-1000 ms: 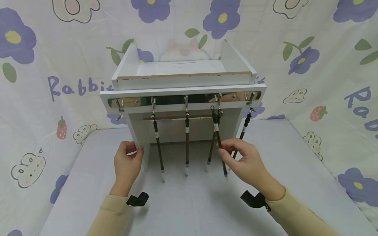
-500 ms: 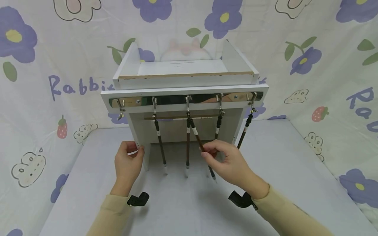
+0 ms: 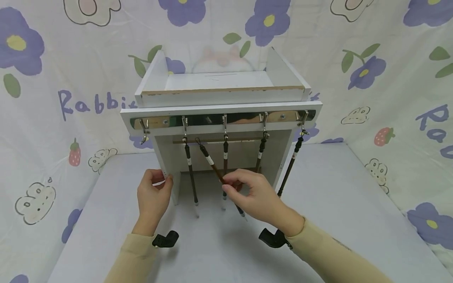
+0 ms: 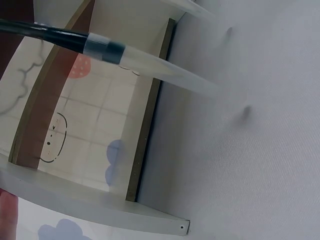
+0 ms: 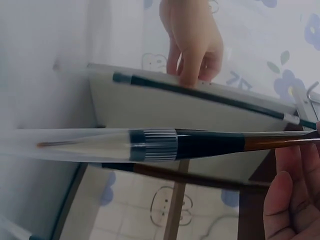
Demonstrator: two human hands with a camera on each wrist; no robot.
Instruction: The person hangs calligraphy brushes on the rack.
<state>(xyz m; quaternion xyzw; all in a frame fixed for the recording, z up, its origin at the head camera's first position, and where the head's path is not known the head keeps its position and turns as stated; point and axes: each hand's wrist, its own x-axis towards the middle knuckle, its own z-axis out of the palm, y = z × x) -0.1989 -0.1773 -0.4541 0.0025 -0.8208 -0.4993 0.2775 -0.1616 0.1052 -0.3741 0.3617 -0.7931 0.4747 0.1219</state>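
Note:
My right hand [image 3: 253, 192] pinches a calligraphy brush [image 3: 209, 159] partway down its brown handle. The brush leans, its loop up to the left, just below the hook rail [image 3: 233, 118], its tip down to the right. In the right wrist view a clear cap covers the pale bristles of the brush [image 5: 100, 145]. Several similar brushes hang from the rail, including one brush [image 3: 191, 173] left of the held one and another [image 3: 225, 153] behind it. My left hand [image 3: 153, 198] grips the front edge of the white rack's left side panel [image 3: 164, 151], thumb in front.
The white rack [image 3: 219, 108] has an open tray top and stands on a pale tabletop [image 3: 219, 251] against a flower-print cloth [image 3: 407, 157]. The leftmost hook [image 3: 143, 131] juts out above my left hand. More capped brushes [image 3: 289, 165] hang at the right.
My right hand has carried the brush leftward, past the middle hanging brush, and the brush now leans further with its loop to the left. The left hand keeps its hold on the panel.

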